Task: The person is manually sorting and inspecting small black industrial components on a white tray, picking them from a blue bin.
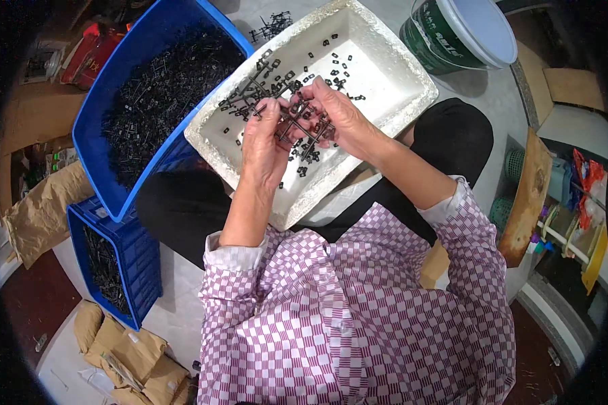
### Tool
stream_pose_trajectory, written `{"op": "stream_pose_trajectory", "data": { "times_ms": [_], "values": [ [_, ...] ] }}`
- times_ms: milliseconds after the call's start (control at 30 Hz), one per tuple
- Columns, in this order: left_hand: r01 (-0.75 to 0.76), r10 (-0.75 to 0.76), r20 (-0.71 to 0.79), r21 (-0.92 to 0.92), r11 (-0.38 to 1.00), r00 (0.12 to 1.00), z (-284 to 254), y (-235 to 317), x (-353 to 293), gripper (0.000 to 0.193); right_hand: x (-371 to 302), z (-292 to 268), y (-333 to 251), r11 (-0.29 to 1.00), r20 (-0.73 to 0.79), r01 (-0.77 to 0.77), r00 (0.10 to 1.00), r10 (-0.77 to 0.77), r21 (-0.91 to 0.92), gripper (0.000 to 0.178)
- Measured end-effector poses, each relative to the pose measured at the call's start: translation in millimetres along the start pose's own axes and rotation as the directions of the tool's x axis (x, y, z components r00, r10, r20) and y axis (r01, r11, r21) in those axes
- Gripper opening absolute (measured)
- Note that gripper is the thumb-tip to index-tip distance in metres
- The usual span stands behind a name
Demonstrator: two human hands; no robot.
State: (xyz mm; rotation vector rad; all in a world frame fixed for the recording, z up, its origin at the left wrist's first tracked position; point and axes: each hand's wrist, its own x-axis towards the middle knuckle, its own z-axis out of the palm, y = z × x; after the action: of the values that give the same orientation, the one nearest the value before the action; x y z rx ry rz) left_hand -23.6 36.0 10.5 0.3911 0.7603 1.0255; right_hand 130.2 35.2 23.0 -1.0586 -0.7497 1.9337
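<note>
Black plastic sprues (305, 127) with thin branching runners are held between my two hands, over a white foam box (378, 84) in my lap. My left hand (258, 152) is closed round the near-left side of them, thumb raised along the edge. From the right, my right hand (348, 123) grips them with curled fingers, its thumb on top. Many small black clip-like pieces (336, 64) lie scattered on the box floor. More sprue branches (246, 94) rest against the box's left wall, partly behind my left thumb.
A large blue tub (175, 145) heaped with black sprues stands to the left. Below it is a smaller blue crate (138, 263) of black pieces. A green bucket (439, 34) stands at the far right. Brown paper sacks (132, 351) and a wooden board (523, 202) lie around me.
</note>
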Motion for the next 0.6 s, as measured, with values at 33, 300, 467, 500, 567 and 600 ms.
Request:
{"op": "stream_pose_trajectory", "data": {
  "times_ms": [33, 300, 467, 500, 567, 600],
  "values": [
    [0.006, -0.006, 0.000, 0.015, 1.000, 1.000, 1.1, 0.1, -0.1, 0.021, -0.3, 0.0, -1.0, 1.000, 0.002, -0.018, 1.000, 0.018, -0.021, 0.053],
    [0.057, -0.054, -0.047, 0.070, 0.996, 0.997, 4.8, -3.3, -2.3, 0.020, 0.2, -0.1, 5.7, 0.992, -0.039, 0.123, 0.991, -0.125, -0.030, 0.038],
    [0.076, -0.073, -0.033, 0.096, 0.993, 0.997, 6.4, -3.4, -1.9, 0.021, 3.1, -4.5, 5.6, 0.993, -0.004, 0.113, 0.994, -0.113, 0.012, 0.030],
    [0.081, -0.078, -0.029, 0.107, 0.991, 0.997, 7.0, -3.3, -1.8, 0.022, 7.2, -6.6, 10.8, 0.987, -0.028, 0.158, 0.987, -0.159, -0.019, 0.029],
    [0.091, -0.087, -0.045, 0.077, 0.993, 0.995, 8.1, -2.5, -2.0, 0.023, 12.6, -6.7, 16.5, 0.966, -0.072, 0.243, 0.966, -0.249, -0.084, 0.027],
    [0.099, -0.097, -0.061, 0.045, 0.994, 0.993, 8.7, -2.2, -2.1, 0.023, 13.1, -8.3, 18.6, 0.966, -0.073, 0.244, 0.965, -0.250, -0.083, 0.027]
  ]
}}
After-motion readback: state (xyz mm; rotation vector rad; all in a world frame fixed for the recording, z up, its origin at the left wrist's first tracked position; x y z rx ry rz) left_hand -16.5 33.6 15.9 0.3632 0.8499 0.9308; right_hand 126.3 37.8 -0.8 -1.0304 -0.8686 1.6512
